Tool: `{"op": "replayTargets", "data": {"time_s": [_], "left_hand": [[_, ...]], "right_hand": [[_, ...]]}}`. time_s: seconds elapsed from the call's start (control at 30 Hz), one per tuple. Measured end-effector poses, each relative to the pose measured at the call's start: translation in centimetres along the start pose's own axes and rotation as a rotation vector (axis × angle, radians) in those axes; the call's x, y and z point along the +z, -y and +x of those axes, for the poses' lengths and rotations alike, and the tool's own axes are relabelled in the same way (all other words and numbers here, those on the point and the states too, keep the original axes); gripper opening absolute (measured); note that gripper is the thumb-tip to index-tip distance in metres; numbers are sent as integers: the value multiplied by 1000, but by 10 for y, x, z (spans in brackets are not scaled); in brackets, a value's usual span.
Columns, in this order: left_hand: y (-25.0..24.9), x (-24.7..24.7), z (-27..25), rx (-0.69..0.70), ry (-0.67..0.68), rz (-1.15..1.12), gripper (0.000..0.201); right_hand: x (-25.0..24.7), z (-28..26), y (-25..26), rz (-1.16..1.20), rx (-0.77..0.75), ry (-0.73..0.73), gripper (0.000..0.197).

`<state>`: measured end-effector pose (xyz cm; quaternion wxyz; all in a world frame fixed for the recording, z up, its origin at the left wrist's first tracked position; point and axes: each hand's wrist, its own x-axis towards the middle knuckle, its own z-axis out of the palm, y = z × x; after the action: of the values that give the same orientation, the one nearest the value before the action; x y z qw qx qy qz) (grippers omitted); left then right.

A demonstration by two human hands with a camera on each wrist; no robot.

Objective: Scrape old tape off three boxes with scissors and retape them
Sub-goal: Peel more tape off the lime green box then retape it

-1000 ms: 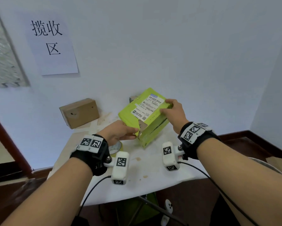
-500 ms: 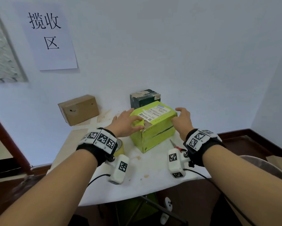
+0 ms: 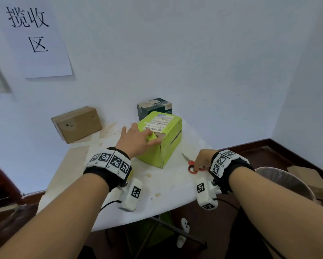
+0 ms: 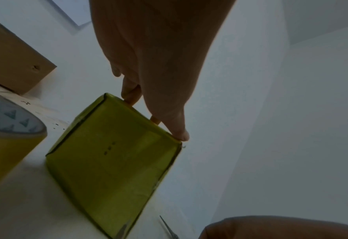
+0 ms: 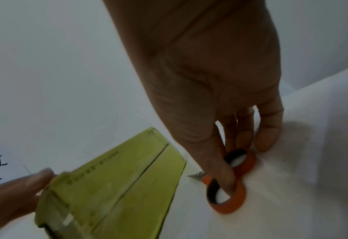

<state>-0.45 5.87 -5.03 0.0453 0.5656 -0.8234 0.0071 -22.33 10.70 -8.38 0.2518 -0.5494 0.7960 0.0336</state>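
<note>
A lime-green box (image 3: 166,141) with a shipping label stands on the white table (image 3: 168,195). My left hand (image 3: 138,140) lies flat on its near top corner, fingers straight; the left wrist view shows the fingertips (image 4: 181,135) pressing the top edge of the box (image 4: 111,153). To the right of the box lie red-handled scissors (image 3: 189,163). My right hand (image 3: 201,161) grips them: in the right wrist view the thumb sits in one orange loop and fingers in the other loop of the scissors (image 5: 241,198), which still rest on the table. A brown box (image 3: 76,124) and a dark box (image 3: 154,107) stand at the back.
A roll of yellowish tape (image 4: 5,145) stands on the table just left of the green box, under my left wrist. A waste bin (image 3: 288,184) stands beside the table on the right. A paper sign (image 3: 35,38) hangs on the wall.
The green box went from tilted and held by both hands to flat on the table. My right hand left it and moved down right onto the scissors; the left hand stayed on top.
</note>
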Motion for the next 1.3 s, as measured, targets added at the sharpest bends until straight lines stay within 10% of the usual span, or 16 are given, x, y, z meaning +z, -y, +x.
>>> {"op": "replayTargets", "data": {"time_s": [0.17, 0.3, 0.6, 0.93, 1.3], "left_hand": [[-1, -7, -6, 61, 12, 17, 64], [-7, -11, -4, 100, -55, 83, 55], [-38, 2, 10, 177, -199, -78, 52], [-44, 16, 22, 113, -52, -295, 71], [-44, 29, 27, 80, 51, -223, 93]], "right_hand": [[0, 4, -7, 234, 12, -72, 27], [3, 22, -22, 988, -68, -141, 18], [-13, 16, -31, 1348, -170, -654, 2], [-38, -5, -9, 1406, -430, -733, 7], [-39, -11, -7, 707, -599, -934, 17]]}}
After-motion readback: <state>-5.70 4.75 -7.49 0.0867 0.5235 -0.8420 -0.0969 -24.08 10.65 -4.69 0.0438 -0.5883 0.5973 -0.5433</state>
